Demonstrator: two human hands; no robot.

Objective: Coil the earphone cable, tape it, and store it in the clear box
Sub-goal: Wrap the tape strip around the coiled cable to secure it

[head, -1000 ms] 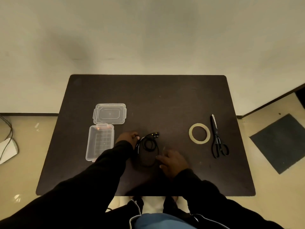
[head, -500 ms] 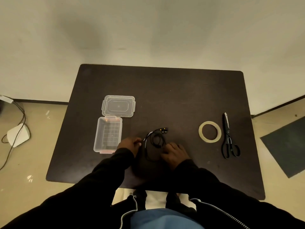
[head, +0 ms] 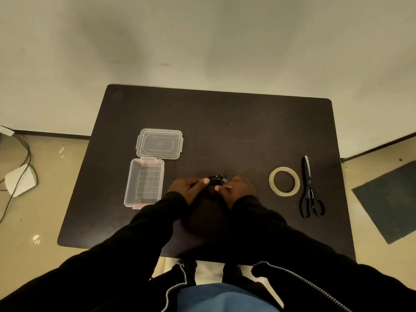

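Where the dark table (head: 247, 131) meets its left side, we record a clear box (head: 145, 183) standing open and empty, its long side running away from the person. Its separate lid (head: 159, 143) lies flat just beyond it, the two touching or nearly so at the box's far end.

Moving toward the centre, we note the left hand (head: 188, 188) near the box's right wall, apart from it, with its fingers curled and the thumb pressed forward onto the earphone cable (head: 217, 179). The cable is bunched into a small dark bundle between the two hands, above the table's near middle; the earbuds show at its far edge. How many loops it holds we cannot tell, since the hands cover most of it. The right hand (head: 239, 188) meets the left directly across the bundle, fingers closed on the cable's right side. Both black sleeves (head: 258, 221) reach in from the near edge.

Further right, well apart from the hands, a roll of tape (head: 284, 181) lies flat. Just beside it on the right, black scissors (head: 309, 190) lie closed, blades pointing away, handles toward the person.
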